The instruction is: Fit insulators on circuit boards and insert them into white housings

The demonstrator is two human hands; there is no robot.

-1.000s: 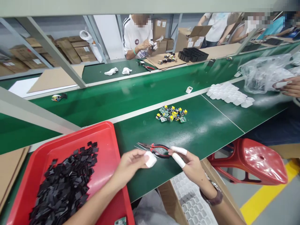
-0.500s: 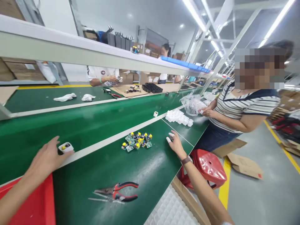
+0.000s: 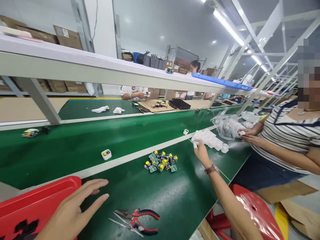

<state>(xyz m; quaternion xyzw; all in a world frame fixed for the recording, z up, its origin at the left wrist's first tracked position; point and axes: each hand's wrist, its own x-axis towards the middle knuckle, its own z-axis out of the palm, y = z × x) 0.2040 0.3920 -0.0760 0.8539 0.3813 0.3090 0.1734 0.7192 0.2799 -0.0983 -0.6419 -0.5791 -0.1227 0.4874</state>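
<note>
My left hand (image 3: 85, 200), its thumb and fingers spread and holding nothing, hovers by the red tray (image 3: 72, 181). Beyond it, a white plastic housing (image 3: 106, 154) with a yellow part inside sits on the green belt. My right hand (image 3: 202, 154) reaches to the near left edge of a cluster of white housings (image 3: 212, 140). White covers sit on its fingertips, which blend with the housings, so contact is hard to make out. Between the hands lies a pile of small circuit boards (image 3: 161, 162) with yellow components. Red-and-black pliers (image 3: 145, 221) lie nearer me.
Another white housing (image 3: 185, 132) stands on the belt, and a loose circuit board (image 3: 31, 133) lies far left. At right, a co-worker's hands (image 3: 246, 135) hold a white piece beside a clear plastic bag (image 3: 225, 126). A red stool (image 3: 257, 206) stands by the bench. A shelf (image 3: 100, 71) crosses above.
My left hand has let go of the white housing on the belt and drawn back toward the red tray. My right hand has moved forward to the white housings. The view has turned left.
</note>
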